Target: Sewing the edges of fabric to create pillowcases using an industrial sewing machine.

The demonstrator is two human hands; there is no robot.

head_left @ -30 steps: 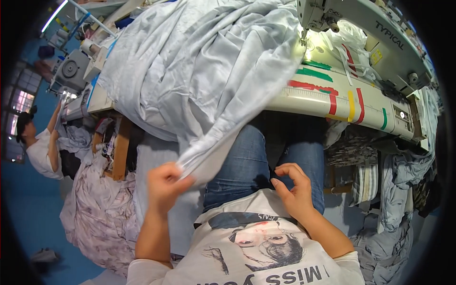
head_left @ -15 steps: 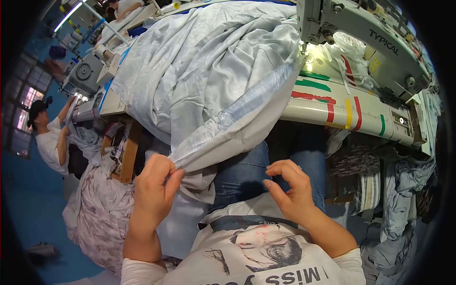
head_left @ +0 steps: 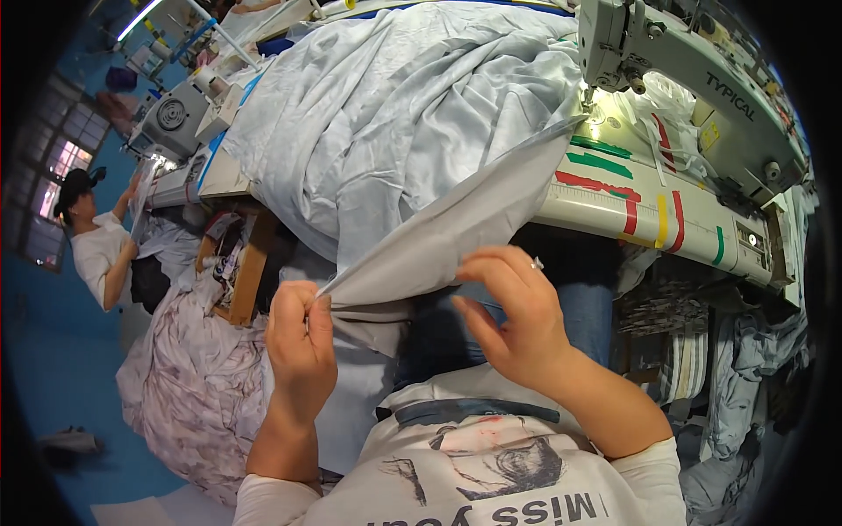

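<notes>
Head-high fisheye, facing down

The view looks from head height, down and forward over the wearer's own shirt (head_left: 491, 456), which lies nearest, along the lower edge. The forearms (head_left: 285, 451) rise from there, and the hands (head_left: 517, 324) sit close, around the middle. Beyond them it takes in the cloth (head_left: 395, 114) and, at upper right, the machine (head_left: 680, 79). Its wide reach catches a co-worker (head_left: 98, 232) farther off at left and a slanted window (head_left: 66, 167); the corners go dark.
</notes>
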